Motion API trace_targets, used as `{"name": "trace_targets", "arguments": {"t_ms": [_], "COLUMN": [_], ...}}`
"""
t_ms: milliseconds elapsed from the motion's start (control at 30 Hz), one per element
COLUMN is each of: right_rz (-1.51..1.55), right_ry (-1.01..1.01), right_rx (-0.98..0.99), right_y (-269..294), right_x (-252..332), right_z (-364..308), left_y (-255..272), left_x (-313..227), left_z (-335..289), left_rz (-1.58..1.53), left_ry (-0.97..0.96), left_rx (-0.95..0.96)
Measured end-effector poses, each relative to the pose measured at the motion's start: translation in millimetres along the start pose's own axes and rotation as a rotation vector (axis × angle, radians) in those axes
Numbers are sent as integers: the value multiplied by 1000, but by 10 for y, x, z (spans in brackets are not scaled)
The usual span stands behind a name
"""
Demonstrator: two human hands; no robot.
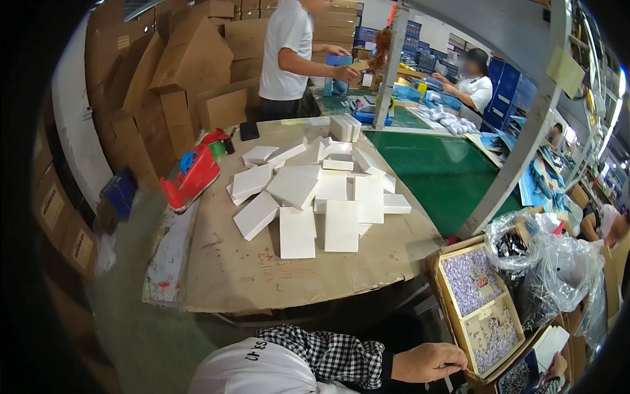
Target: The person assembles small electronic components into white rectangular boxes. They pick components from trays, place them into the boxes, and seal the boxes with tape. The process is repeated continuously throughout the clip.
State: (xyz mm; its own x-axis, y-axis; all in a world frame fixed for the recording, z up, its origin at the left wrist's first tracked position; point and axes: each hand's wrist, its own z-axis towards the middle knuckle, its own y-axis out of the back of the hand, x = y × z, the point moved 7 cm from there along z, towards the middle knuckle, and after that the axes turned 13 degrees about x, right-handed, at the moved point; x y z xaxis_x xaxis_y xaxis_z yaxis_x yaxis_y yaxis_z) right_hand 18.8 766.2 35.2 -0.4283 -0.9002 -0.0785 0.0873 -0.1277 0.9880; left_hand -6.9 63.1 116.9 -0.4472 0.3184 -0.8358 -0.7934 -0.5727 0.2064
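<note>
The right hand, fingers curled together, reaches the tray of small parts; picking carefully avoids spills. Left hand unseen.

a cardboard-covered table carries a heap of white boxes and a red tape dispenser.

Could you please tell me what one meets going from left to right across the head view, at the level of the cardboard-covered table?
Red tape dispenser → heap of flat white boxes → green mat → grey slanted post → clear plastic bags.
</note>
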Motion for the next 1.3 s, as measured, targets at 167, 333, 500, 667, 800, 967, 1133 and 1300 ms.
{"name": "trace_targets", "arguments": {"t_ms": [167, 333, 500, 667, 800, 967, 1133, 1300], "right_rz": [1008, 841, 1445, 1690, 1815, 1627, 1835, 1517], "right_ry": [-76, 0, -52, 52, -91, -160, -28, -246], "right_rx": [-422, -204, 274, 299, 345, 311, 273, 343], "right_y": [851, 1994, 1697, 1329, 1032, 1004, 1310, 1130], "right_x": [-99, 1974, 3813, 4633, 4596, 4286, 4229, 4205], "right_z": [-374, -1637, -2829, -3219, -3477, -3626, -3802, -3842], "left_y": [69, -136, -461, -680, -816, -1029, -1084, -1112], "left_x": [121, 302, 170, -11, 48, 276, 385, 372], "left_z": [-50, 101, 102, -57, -145, -201, -167, -161], "left_rz": [-79, -509, -781, -763, -510, -377, 219, 485], "left_ry": [93, 39, 1, -17, -52, 302, 350, 239], "left_rx": [26, 206, 537, 760, 771, 736, 711, 704]}}
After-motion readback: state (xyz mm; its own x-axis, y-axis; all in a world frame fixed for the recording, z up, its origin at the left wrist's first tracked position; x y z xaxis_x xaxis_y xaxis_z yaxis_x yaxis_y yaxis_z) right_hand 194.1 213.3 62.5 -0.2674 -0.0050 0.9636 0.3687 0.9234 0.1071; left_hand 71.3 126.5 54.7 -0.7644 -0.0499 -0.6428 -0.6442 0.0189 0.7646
